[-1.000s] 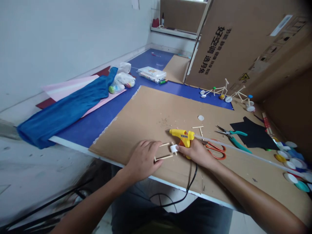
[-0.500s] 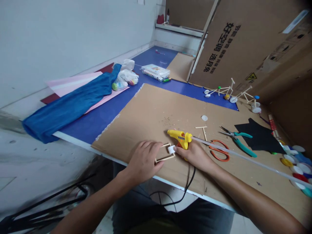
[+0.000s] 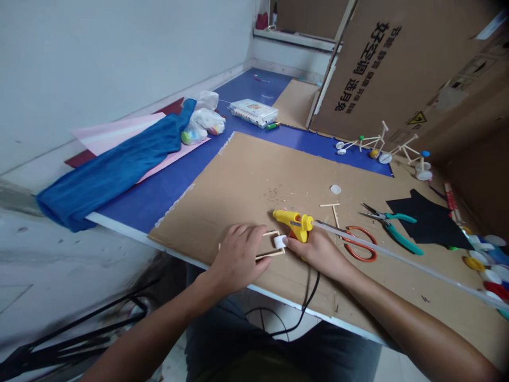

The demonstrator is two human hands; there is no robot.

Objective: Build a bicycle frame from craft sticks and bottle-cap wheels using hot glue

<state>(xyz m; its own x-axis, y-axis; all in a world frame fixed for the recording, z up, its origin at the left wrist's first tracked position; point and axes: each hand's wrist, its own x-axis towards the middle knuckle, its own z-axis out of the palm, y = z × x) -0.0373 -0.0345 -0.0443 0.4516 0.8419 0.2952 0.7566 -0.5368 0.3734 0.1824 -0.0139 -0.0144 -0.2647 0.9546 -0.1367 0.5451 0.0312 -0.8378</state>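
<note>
Yellow hot glue gun (image 3: 292, 223) in a right hand (image 3: 318, 254) hovers over a workbench, a long clear glue stick (image 3: 397, 259) running from its rear toward 4 o'clock. The right fingers wrap the gun's orange grip, while one fingertip (image 3: 288, 242) sits against a small white plastic cap (image 3: 280, 242). The left hand (image 3: 238, 254), fingers curled and pressing down, pins a rectangular frame of wooden craft sticks (image 3: 272, 252) flat on a cardboard sheet (image 3: 222, 180) between the two hands. The work in hand centres on the frame's corner beside the cap, with gun and cap close together there. The left hand hides part of the frame, and no glue can be made out at this size; whether the trigger is pressed cannot be told. Teal-handled pliers (image 3: 401, 239) and orange-handled scissors (image 3: 360, 245) lie at 3 o'clock, two stick-built model bicycles (image 3: 377, 143) stand at 1 o'clock, and a black power cord (image 3: 312, 297) drops away at 6 o'clock.
</note>
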